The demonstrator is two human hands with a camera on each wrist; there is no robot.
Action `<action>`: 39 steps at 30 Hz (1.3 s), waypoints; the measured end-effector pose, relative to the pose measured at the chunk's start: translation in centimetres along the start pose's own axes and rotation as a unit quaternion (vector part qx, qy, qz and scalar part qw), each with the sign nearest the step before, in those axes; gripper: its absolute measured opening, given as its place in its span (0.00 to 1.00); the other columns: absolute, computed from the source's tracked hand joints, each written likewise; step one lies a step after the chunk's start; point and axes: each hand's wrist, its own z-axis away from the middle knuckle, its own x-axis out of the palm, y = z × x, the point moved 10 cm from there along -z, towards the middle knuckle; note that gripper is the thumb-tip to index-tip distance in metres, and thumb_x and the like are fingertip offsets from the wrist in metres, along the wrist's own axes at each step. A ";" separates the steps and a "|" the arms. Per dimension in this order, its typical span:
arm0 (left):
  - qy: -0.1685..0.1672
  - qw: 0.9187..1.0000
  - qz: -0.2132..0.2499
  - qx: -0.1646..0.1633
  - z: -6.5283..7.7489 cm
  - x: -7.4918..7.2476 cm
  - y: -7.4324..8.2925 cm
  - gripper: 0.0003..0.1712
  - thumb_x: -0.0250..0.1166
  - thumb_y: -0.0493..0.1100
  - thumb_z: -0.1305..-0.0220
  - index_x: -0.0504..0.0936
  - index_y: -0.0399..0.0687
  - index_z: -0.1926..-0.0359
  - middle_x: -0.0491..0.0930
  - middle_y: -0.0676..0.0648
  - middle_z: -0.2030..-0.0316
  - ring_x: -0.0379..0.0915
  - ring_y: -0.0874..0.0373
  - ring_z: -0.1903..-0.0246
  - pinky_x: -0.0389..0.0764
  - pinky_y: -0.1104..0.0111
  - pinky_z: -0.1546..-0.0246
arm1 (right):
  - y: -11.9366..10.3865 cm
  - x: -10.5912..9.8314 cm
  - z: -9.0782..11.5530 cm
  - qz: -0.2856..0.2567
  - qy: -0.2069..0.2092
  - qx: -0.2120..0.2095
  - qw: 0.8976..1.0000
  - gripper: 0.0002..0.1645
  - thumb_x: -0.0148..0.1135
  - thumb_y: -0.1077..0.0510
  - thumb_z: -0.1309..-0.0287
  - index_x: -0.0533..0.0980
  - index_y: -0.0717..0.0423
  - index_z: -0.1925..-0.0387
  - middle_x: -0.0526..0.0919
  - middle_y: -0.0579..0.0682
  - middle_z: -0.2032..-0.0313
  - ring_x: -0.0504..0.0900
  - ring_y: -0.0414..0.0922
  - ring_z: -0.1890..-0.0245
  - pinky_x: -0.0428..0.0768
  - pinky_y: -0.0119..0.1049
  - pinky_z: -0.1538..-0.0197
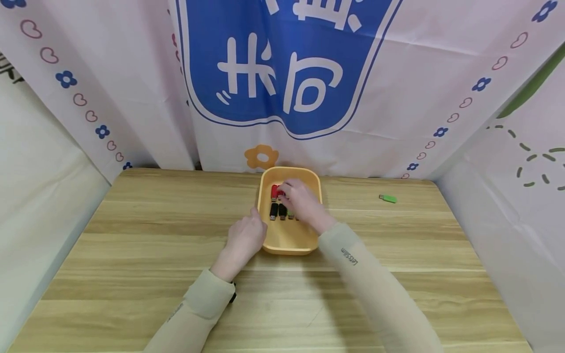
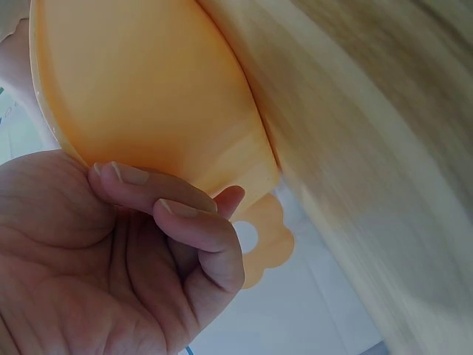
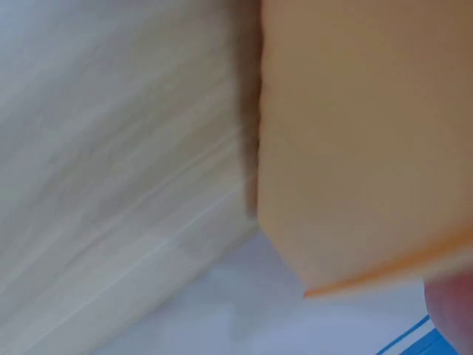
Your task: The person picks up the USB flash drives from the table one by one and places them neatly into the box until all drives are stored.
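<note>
An orange-yellow tray (image 1: 289, 240) stands at the back middle of the table. Inside it, two black USB flash drives (image 1: 274, 211) lie side by side, with a green USB flash drive (image 1: 291, 214) just right of them. Behind these is a red USB flash drive (image 1: 274, 192). My right hand (image 1: 302, 198) reaches over the tray's right side, its thumb and forefinger around a second red USB flash drive (image 1: 280, 192); the palm hides part of the row below. At the tray's left wall my left hand (image 1: 247, 233) pinches the rim, fingers curled in the left wrist view.
Another green USB flash drive (image 1: 389, 198) lies on the wooden table (image 1: 176, 245) to the right of the tray. Close behind the table hangs a white curtain (image 1: 375, 98) with a blue printed panel. White cloth also borders both sides.
</note>
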 end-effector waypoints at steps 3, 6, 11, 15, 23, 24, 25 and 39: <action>-0.010 1.000 0.001 -0.007 0.0 0.2 -0.1 0.16 0.52 0.42 0.28 0.72 0.30 0.52 0.71 0.45 0.83 0.69 0.53 0.85 0.67 0.66 0.87 | 0.7 -1.4 0.2 0.009 0.029 0.006 1.000 0.10 0.66 0.63 0.39 0.82 0.62 0.56 0.84 0.56 0.57 0.82 0.51 0.54 0.82 0.43 0.46; -0.017 1.000 0.002 -0.015 -0.1 0.3 -0.2 0.17 0.51 0.42 0.28 0.71 0.29 0.50 0.72 0.44 0.82 0.70 0.53 0.83 0.69 0.66 0.86 | 1.6 -2.7 0.5 0.012 0.058 0.009 0.998 0.09 0.66 0.64 0.40 0.82 0.63 0.57 0.84 0.57 0.57 0.82 0.53 0.54 0.82 0.44 0.46; -0.022 1.000 0.003 -0.020 -0.1 0.3 -0.3 0.17 0.52 0.43 0.27 0.71 0.29 0.50 0.72 0.44 0.81 0.71 0.52 0.83 0.69 0.66 0.85 | 3.6 -4.2 1.2 0.001 0.079 0.031 0.996 0.10 0.65 0.65 0.39 0.81 0.65 0.56 0.85 0.60 0.57 0.83 0.56 0.54 0.81 0.47 0.44; -0.022 1.000 0.005 -0.021 -0.1 0.3 -0.3 0.17 0.52 0.43 0.27 0.72 0.29 0.50 0.73 0.44 0.81 0.71 0.52 0.83 0.69 0.66 0.85 | 5.4 -5.6 2.1 0.001 0.104 0.044 0.994 0.10 0.64 0.66 0.39 0.81 0.67 0.57 0.85 0.62 0.59 0.83 0.58 0.56 0.81 0.49 0.47; -0.024 0.999 0.004 -0.024 0.0 0.2 -0.2 0.18 0.53 0.43 0.27 0.71 0.29 0.49 0.73 0.44 0.81 0.71 0.52 0.82 0.70 0.65 0.84 | 9.8 -7.7 5.0 -0.001 0.143 0.086 0.986 0.12 0.63 0.68 0.41 0.79 0.70 0.56 0.85 0.65 0.59 0.83 0.60 0.57 0.81 0.52 0.49; -0.025 0.999 0.004 -0.025 0.0 0.3 -0.2 0.18 0.52 0.43 0.27 0.71 0.29 0.49 0.73 0.44 0.80 0.71 0.52 0.82 0.70 0.65 0.84 | 10.6 -7.7 5.4 -0.002 0.140 0.099 0.985 0.13 0.62 0.67 0.40 0.79 0.70 0.54 0.85 0.65 0.58 0.83 0.60 0.57 0.80 0.53 0.48; -0.025 0.999 0.005 -0.025 0.0 0.3 -0.3 0.18 0.52 0.43 0.27 0.71 0.30 0.49 0.73 0.44 0.80 0.71 0.52 0.82 0.70 0.65 0.84 | 11.4 -7.8 5.9 -0.001 0.136 0.116 0.984 0.14 0.62 0.67 0.39 0.78 0.70 0.53 0.84 0.66 0.57 0.82 0.61 0.55 0.79 0.54 0.47; -0.021 1.000 -0.002 -0.021 0.0 0.2 -0.2 0.17 0.53 0.43 0.27 0.71 0.30 0.50 0.72 0.44 0.81 0.71 0.52 0.82 0.70 0.65 0.84 | 21.7 -8.2 13.5 0.014 0.076 0.277 0.958 0.22 0.55 0.63 0.33 0.70 0.71 0.42 0.76 0.71 0.44 0.74 0.66 0.43 0.71 0.61 0.37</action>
